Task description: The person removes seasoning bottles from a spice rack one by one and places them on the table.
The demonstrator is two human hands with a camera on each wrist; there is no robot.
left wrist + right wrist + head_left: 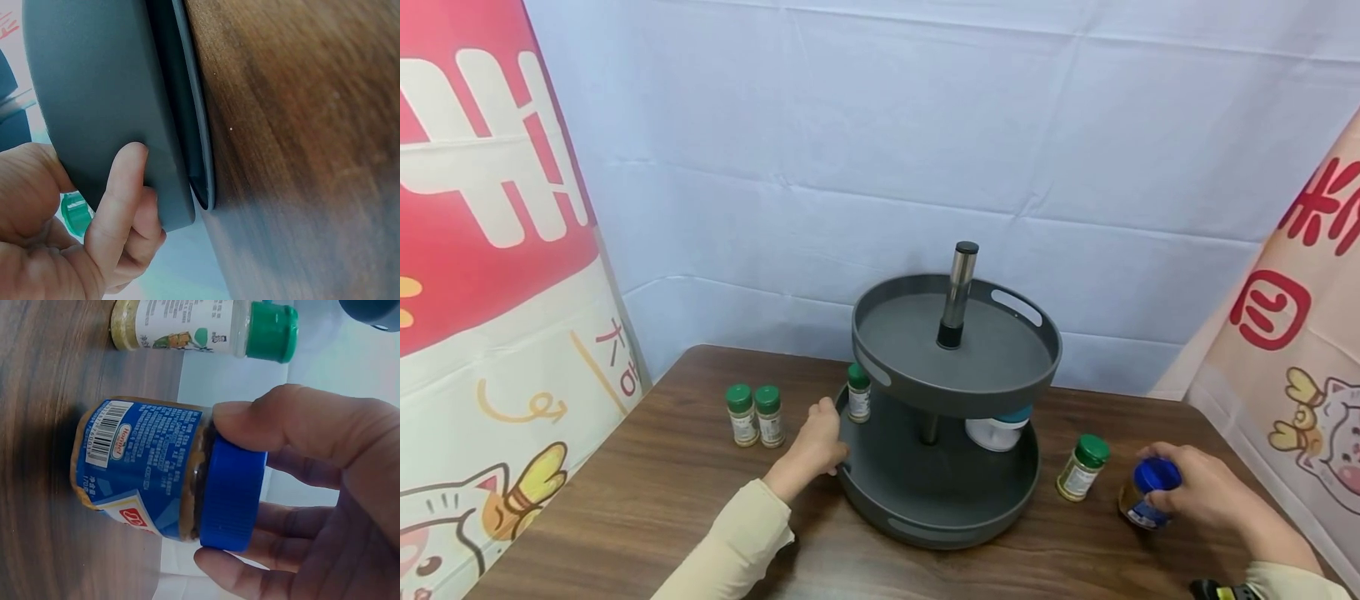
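Observation:
In the head view a grey two-tier turntable (957, 392) stands on the wooden table. My left hand (815, 440) holds the left rim of its lower tray (936, 533); in the left wrist view the fingers (122, 187) lie against the outer wall and the thumb reaches over the edge. My right hand (1206, 486) grips a peanut butter jar (140, 465) by its blue lid (232, 494), thumb on one side and fingers on the other. Whether the jar's base touches the table is hard to tell. A green-capped spice bottle (1082, 468) stands just left of the jar.
On the lower tray are another green-capped spice bottle (859, 393) and a white tub (996, 433) with a blue lid, partly hidden by the upper tray (958, 358). Two spice bottles (742, 417) stand side by side at left. Cloth (850, 167) hangs behind the table.

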